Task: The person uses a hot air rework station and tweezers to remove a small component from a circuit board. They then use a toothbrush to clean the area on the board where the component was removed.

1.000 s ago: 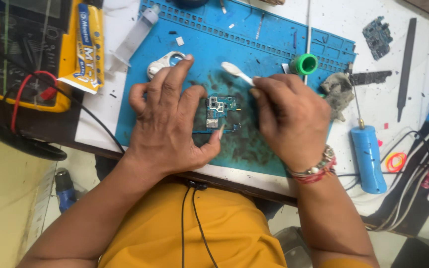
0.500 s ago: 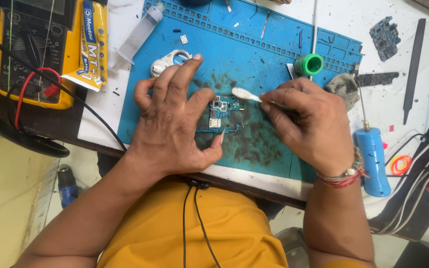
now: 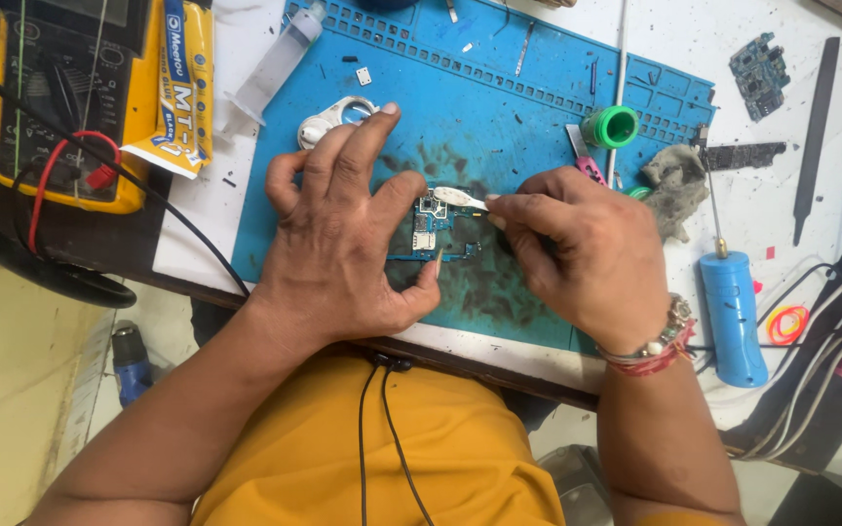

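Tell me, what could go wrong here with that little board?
The left hand pins the small blue circuit board only by its edge, so it might slip as the right hand rubs the white-tipped swab over it. The dark smears on the blue work mat could also dirty the board again.

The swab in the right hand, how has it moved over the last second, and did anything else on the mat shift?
The white-tipped swab came down from above the mat and now lies with its tip on the circuit board, as the right hand moved in toward it. The left hand stayed pressed on the board, pinning it to the blue mat. The green ring, the grey rag and the blue tool kept their places.
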